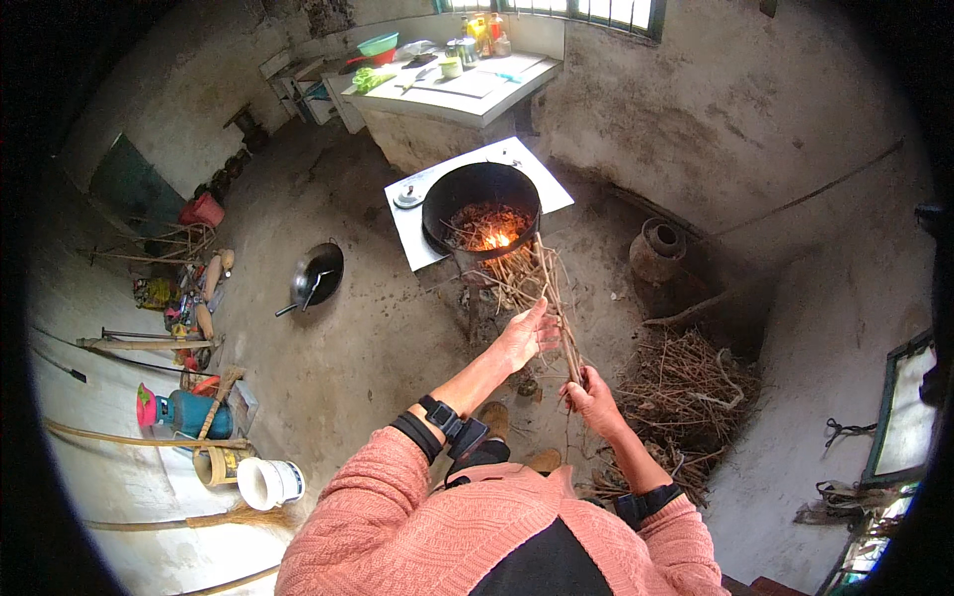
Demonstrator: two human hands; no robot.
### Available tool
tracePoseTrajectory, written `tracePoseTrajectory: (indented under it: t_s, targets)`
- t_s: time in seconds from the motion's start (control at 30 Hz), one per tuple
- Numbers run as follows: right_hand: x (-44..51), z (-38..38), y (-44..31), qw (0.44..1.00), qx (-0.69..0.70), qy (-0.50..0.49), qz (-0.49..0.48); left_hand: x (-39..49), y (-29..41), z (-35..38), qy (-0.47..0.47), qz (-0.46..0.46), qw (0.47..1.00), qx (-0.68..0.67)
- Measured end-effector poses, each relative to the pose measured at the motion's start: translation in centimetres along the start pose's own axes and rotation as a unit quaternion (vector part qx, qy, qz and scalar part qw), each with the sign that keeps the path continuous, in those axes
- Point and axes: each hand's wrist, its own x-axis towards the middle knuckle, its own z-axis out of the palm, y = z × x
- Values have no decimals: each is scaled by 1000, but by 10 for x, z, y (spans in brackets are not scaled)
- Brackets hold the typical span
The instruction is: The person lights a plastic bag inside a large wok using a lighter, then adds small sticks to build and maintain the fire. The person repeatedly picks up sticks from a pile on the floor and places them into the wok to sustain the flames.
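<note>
A bundle of thin dry sticks (557, 302) runs from my hands up to the rim of a round metal fire stove (481, 257). Flames (498, 237) burn among twigs inside it. My right hand (590, 395) is closed around the lower end of the bundle. Against the left side of the sticks lies my left hand (531, 335), its thumb raised and its fingers apart behind them; whether it bears any of their weight is not plain. More sticks (510, 279) jut from the front of the stove. A white board (417, 238) with a lid (408, 197) surrounds the stove top.
A brushwood pile (689, 380) lies at the right, below a clay-like jar (657, 249). A wok (319, 276) rests on the floor at left. Behind the stove stands a white counter (477, 104) with bottles and greens. A blue gas cylinder (197, 413) and white bucket (270, 483) stand lower left.
</note>
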Motion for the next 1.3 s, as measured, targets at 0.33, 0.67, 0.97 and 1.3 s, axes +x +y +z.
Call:
tracePoseTrajectory:
  t_s: [0.33, 0.67, 0.97, 1.3]
  targets:
    - [9, -61, -8, 967, -237, 80, -38, -23, 32, -29, 165, 352, 604, 696]
    - [-10, -37, -5, 954, -297, -7, -24, -14, -9, -83, 84, -21, 875, 476]
    - [6, 1, 18, 925, -378, -11, -16, -16, -75, -46, 19, -176, 983, 41]
    - [24, 12, 28, 891, -451, 23, -40, -3, -81, -49, 175, -111, 974, 87]
